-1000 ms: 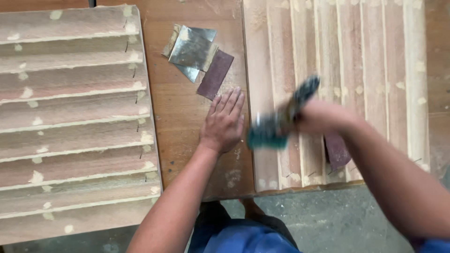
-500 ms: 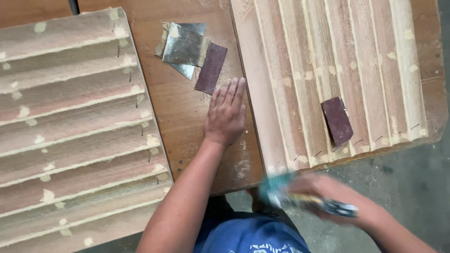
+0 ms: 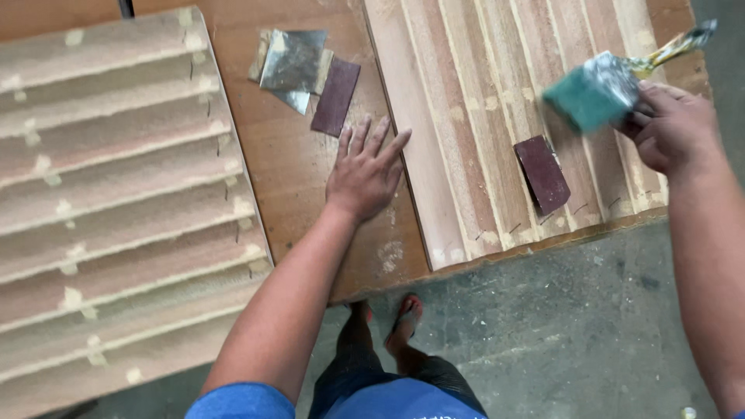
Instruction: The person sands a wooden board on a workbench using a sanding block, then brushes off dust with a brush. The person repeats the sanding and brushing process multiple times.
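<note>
Wooden louvred panels lie on the brown surface, one at its left edge, one toward its right edge. Nearest, the left hand rests flat with fingers spread, partly on the bare surface and touching the right panel's left rim. Beyond it, the right hand hovers over that panel's near right corner, fingers closed around a green brush, blurred. A maroon sandpaper piece lies on the slats just beside. Farther off, more sandpaper sheets sit between the panels.
</note>
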